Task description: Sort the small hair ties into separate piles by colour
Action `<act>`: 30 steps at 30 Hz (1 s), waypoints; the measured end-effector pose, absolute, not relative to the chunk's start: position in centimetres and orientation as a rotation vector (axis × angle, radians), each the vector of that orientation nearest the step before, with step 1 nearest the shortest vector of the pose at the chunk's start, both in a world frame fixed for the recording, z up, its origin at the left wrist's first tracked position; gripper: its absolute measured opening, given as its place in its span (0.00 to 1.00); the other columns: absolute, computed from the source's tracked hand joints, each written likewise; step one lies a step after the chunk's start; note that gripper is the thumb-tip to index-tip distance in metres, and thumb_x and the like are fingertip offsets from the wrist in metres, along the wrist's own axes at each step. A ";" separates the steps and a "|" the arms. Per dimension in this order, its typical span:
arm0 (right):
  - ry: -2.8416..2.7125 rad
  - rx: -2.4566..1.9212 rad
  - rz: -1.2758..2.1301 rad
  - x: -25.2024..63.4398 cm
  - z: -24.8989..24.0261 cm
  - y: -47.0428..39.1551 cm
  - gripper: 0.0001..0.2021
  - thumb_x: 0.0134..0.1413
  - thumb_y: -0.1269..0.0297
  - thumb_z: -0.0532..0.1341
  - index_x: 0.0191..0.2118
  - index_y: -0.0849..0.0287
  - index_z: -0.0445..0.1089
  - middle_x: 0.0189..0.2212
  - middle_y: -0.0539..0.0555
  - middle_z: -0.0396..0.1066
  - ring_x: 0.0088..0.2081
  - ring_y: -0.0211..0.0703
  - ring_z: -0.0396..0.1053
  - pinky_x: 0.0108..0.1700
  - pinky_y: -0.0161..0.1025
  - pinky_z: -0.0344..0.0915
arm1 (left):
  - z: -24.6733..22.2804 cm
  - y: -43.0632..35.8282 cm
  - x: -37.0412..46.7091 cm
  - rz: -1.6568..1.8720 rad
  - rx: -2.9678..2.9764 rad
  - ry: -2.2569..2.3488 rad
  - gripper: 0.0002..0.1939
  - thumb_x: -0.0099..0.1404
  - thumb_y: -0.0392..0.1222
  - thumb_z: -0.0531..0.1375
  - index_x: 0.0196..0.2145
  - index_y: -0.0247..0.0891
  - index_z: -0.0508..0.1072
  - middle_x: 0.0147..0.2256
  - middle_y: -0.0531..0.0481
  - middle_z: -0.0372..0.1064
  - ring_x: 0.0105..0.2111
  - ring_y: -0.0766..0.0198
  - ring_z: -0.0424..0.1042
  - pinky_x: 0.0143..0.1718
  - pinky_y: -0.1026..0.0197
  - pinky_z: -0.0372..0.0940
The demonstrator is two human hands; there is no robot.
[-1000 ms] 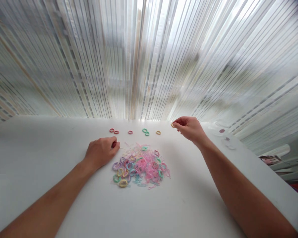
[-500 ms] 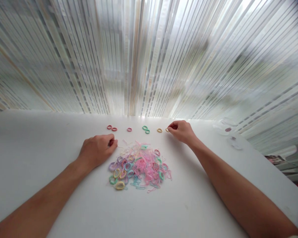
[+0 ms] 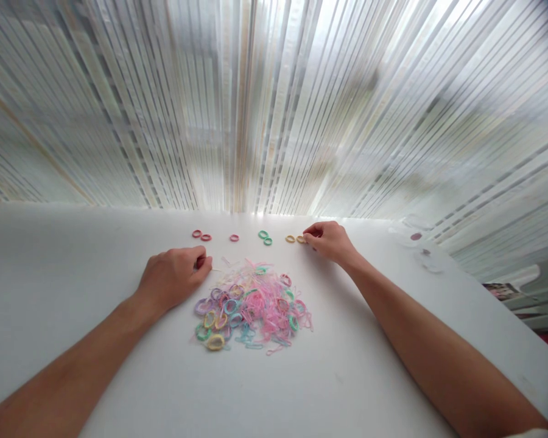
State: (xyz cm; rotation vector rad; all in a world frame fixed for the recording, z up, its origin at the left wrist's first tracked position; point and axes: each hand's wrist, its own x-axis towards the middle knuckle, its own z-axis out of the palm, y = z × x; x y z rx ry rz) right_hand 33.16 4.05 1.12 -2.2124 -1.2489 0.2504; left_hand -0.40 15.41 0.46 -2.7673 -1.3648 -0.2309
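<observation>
Yellow band (image 3: 300, 239), pinched by the right hand (image 3: 331, 241), sits nearer the gold ring (image 3: 290, 241) now; left hand (image 3: 172, 277) curled closed.

Beyond the smooth white table (image 3: 274, 389) before me, a pale striped, semi-sheer curtain (image 3: 256, 109) is hanging across my whole view. Daylight is filtering through it, and blurred greenish shapes are showing behind.

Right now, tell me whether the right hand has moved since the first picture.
Yes. The right hand has moved left and slightly lower in the view, closer to the leftmost yellow ring in the far row.
</observation>
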 end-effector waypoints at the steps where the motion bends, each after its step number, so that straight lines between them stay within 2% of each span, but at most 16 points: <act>1: -1.245 -2.216 0.272 33.4 1.2 4.0 0.09 0.51 0.64 0.65 0.36 0.60 0.81 0.29 0.55 0.79 0.30 0.42 0.74 0.36 0.37 0.67 | 0.5 15.4 -0.4 -0.230 -2.768 -1.363 0.19 0.69 0.54 0.47 0.29 0.42 0.69 0.30 0.48 0.76 0.30 0.56 0.71 0.28 0.57 0.48; 9: -1.276 -2.211 0.395 34.6 1.0 3.7 0.10 0.44 0.61 0.70 0.34 0.59 0.81 0.29 0.54 0.79 0.32 0.43 0.75 0.31 0.36 0.66 | 0.6 15.3 -0.4 -0.220 -2.765 -1.363 0.19 0.69 0.54 0.48 0.30 0.42 0.70 0.30 0.49 0.76 0.30 0.56 0.72 0.28 0.58 0.50; 15: -1.284 -2.211 0.353 34.2 0.8 3.8 0.09 0.46 0.58 0.70 0.32 0.57 0.80 0.29 0.54 0.79 0.32 0.43 0.74 0.33 0.37 0.65 | 0.5 15.4 -0.5 -0.228 -2.760 -1.358 0.20 0.69 0.55 0.48 0.30 0.42 0.71 0.30 0.49 0.76 0.30 0.56 0.72 0.28 0.58 0.51; 30: -1.311 -2.190 0.316 33.9 0.7 3.9 0.08 0.47 0.59 0.69 0.32 0.57 0.80 0.29 0.53 0.79 0.32 0.44 0.75 0.34 0.37 0.66 | 0.5 15.4 -0.4 -0.222 -2.757 -1.357 0.19 0.69 0.54 0.48 0.29 0.42 0.69 0.30 0.49 0.77 0.31 0.57 0.73 0.28 0.58 0.51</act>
